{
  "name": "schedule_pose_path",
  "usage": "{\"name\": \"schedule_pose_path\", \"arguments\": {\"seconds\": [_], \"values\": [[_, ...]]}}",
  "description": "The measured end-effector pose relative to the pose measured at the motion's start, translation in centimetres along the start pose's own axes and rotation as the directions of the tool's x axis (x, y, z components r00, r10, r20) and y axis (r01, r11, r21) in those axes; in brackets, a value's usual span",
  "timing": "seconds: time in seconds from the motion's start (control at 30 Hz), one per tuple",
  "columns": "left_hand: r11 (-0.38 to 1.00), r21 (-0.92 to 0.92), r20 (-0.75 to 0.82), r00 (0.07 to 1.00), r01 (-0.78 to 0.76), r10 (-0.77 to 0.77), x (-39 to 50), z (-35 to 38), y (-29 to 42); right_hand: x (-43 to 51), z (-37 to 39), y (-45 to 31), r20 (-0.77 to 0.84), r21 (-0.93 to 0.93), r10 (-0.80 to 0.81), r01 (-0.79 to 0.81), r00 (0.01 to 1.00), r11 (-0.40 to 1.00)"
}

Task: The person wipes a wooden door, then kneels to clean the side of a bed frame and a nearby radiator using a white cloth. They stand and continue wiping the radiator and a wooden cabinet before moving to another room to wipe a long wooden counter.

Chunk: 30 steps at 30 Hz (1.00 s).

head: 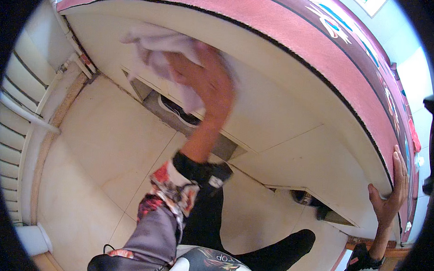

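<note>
In my left hand point(212, 74) is a crumpled, pale pinkish cloth point(162, 49), held against the off-white front panel point(268, 112) of a long cabinet. Hand and cloth are slightly blurred. Far to the right, my right hand point(390, 191) rests on the cabinet's top edge, its thumb spread from the fingers and nothing in its grasp. Along that edge lies a pink mat point(313, 56) with a black border and cartoon figures.
Low openings in the cabinet base hold a dark shoe with a white sole point(178, 111) and other dark items point(304, 198). On the left stand a white radiator point(16, 128) and pipes point(85, 64). My black-clad leg point(281, 245) extends over the tiled floor point(105, 138).
</note>
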<state>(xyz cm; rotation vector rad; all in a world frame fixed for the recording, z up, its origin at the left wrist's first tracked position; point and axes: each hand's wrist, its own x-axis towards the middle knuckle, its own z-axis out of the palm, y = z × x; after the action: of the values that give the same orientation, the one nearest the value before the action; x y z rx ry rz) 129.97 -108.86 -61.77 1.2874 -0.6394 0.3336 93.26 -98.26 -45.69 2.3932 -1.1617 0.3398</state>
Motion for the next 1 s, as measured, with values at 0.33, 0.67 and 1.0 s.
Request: {"name": "schedule_pose_path", "arguments": {"seconds": [0.33,0.67,1.0], "values": [[0.901,-0.297,0.875,0.288,-0.315,0.389,-17.1,-2.8,2.2,-0.6,0.7,0.6,-0.045,-0.067,0.025,-0.028,0.999,0.997],[0.977,-0.207,0.949,0.235,-0.042,0.211,-14.9,-7.4,-15.5,-1.2,1.2,1.4,-0.094,-0.015,-0.006,0.005,0.996,1.000],[0.984,0.065,0.104,0.980,0.166,-0.172,-4.5,-5.0,-17.0,-1.2,1.0,1.6,-0.076,-0.087,-0.002,-0.004,0.997,0.996]]}}
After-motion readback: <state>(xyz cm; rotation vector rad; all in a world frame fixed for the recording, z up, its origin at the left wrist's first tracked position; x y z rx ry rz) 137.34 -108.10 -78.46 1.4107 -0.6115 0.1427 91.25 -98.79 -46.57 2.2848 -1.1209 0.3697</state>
